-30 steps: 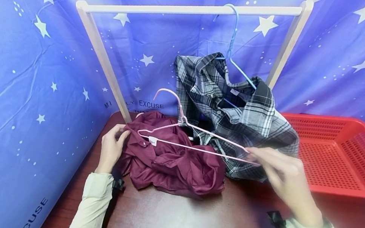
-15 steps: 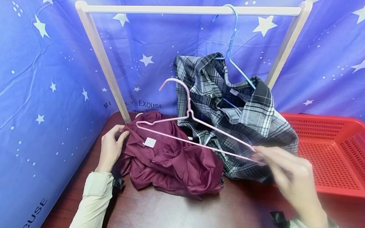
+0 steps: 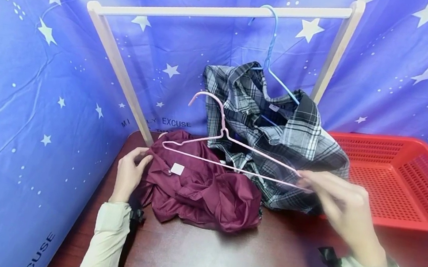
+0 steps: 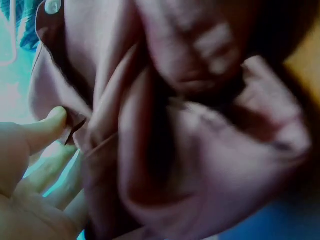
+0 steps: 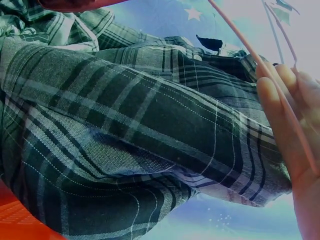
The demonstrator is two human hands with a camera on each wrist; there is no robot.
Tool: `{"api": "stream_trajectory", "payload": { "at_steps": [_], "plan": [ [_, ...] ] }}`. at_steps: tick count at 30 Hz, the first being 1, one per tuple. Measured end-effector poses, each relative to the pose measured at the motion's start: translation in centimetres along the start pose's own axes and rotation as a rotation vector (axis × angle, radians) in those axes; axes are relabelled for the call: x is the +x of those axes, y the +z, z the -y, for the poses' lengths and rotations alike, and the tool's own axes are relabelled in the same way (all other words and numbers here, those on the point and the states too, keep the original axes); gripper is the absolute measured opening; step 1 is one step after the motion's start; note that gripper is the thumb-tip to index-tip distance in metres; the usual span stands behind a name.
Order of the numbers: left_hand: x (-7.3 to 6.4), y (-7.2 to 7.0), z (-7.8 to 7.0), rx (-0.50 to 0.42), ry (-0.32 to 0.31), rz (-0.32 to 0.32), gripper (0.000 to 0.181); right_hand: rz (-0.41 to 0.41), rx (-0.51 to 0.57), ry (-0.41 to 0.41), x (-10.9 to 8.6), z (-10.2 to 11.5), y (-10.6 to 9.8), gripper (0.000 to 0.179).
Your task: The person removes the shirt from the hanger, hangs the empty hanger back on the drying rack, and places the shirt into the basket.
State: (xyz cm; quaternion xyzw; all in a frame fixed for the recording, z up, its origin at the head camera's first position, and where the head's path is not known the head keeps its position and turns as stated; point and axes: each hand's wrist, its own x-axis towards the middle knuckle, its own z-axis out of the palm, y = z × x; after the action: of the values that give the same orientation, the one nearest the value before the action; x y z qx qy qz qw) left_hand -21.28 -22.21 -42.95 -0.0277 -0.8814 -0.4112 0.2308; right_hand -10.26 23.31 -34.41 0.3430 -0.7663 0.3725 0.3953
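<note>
A crumpled maroon shirt (image 3: 198, 194) with a white label lies on the table at centre left. My left hand (image 3: 130, 172) pinches its left edge; in the left wrist view the thumb (image 4: 50, 125) presses the cloth against the fingers. My right hand (image 3: 339, 207) grips the right end of a pink hanger (image 3: 252, 150), holding it over the maroon shirt with the hook pointing up and left. The hanger's left end overlaps the shirt near the collar. In the right wrist view the hanger's wire (image 5: 277, 82) crosses the fingers, and a plaid shirt fills the space beside them.
A wooden rack (image 3: 229, 11) stands at the back. From its bar a blue hanger (image 3: 271, 47) carries the black-and-white plaid shirt (image 3: 298, 135), which reaches down behind the pink hanger. At right sits a red plastic basket (image 3: 408, 219). Blue star-printed cloth encloses the sides.
The pink hanger has risen and shifted slightly right with my right hand, its left end no longer over the white label. My left hand stays at the shirt's edge.
</note>
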Motion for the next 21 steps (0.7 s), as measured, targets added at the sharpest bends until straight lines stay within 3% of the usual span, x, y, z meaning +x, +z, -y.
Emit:
{"api": "stream_trajectory", "payload": {
  "at_steps": [7,21],
  "plan": [
    [1.3,-1.2,-1.0,-0.023,0.048,-0.060,0.018,0.002,-0.012,0.011,-0.2,0.0,0.0,0.020],
    [5.1,-2.5,-3.0,-0.132,0.062,-0.306,0.025,0.003,-0.016,0.009,-0.1,0.0,0.1,0.020]
  ]
}}
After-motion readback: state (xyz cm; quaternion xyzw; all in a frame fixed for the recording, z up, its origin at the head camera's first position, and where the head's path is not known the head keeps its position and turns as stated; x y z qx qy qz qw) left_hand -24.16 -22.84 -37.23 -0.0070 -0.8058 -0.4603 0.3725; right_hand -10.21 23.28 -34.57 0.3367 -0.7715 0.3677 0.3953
